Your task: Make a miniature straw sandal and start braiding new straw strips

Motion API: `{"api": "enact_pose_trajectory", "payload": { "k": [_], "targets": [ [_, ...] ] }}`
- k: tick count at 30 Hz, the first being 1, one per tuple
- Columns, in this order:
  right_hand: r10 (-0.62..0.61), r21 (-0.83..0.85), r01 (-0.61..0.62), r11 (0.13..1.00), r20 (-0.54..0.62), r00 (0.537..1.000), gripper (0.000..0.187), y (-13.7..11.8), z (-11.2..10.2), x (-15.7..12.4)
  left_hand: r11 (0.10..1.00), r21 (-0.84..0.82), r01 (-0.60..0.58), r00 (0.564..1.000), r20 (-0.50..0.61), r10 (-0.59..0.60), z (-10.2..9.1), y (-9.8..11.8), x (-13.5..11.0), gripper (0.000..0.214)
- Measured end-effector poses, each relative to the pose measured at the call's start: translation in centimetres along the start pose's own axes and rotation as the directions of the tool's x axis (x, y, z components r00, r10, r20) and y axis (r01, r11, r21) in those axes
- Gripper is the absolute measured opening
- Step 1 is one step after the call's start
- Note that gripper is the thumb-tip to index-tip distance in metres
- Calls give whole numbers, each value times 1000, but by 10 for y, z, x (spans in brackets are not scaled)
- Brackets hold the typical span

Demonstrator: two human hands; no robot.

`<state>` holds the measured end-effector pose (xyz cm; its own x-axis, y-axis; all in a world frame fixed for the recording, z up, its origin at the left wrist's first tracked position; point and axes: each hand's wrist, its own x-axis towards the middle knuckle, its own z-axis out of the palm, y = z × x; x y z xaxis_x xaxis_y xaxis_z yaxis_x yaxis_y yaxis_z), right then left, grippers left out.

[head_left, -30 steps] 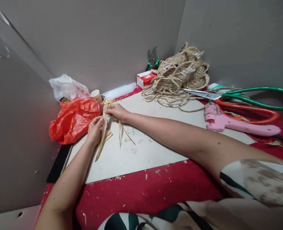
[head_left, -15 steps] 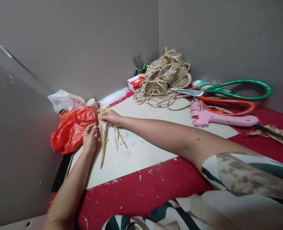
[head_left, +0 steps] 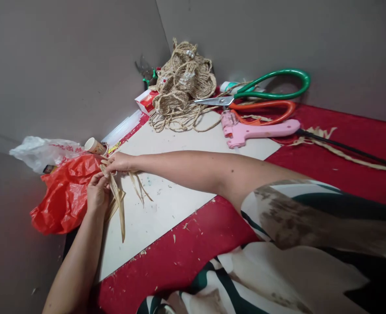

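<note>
Both hands meet at the left end of a pale board [head_left: 179, 205] on a red cloth. My left hand [head_left: 97, 195] pinches a bunch of dry straw-coloured leaf strips [head_left: 118, 201] that hang down over the board. My right hand [head_left: 118, 162] reaches across from the right and grips the top ends of the same strips, with thinner strips [head_left: 139, 188] trailing under it. The fingers of both hands are closed on the strips.
A red plastic bag [head_left: 60, 198] and a white bag [head_left: 40, 151] lie at the left by a paper cup [head_left: 93, 145]. At the back sit a jute rope pile [head_left: 181, 87], large green and orange scissors [head_left: 261, 93], a pink glue gun [head_left: 254, 130] and a red box [head_left: 145, 101].
The view has swung right and down, so everything sits further left in the picture. Both hands stay on the leaf strips, which now hang lower over the board.
</note>
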<state>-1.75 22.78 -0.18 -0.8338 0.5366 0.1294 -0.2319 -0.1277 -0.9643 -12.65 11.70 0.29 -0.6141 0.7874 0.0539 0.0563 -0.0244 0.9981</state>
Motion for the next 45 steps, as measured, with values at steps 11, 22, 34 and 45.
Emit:
{"api": "enact_pose_trajectory", "payload": {
  "k": [11,22,34,45],
  "targets": [
    [46,-92,-41,995,54,997,16,2,-4,-5,996,-84,33,999,15,-32,-4,-5,-13,27],
    [89,-161,-70,984,112,990,21,11,-1,-6,994,-101,29,999,18,-27,-4,-8,-15,34],
    [93,-112,-91,990,13,996,7,7,1,-8,999,-51,-9,1000,27,10,-7,-8,-16,39],
    [82,-139,-72,988,68,994,8,12,-2,-4,990,105,-96,995,37,93,-8,-9,-18,36]
  ]
}}
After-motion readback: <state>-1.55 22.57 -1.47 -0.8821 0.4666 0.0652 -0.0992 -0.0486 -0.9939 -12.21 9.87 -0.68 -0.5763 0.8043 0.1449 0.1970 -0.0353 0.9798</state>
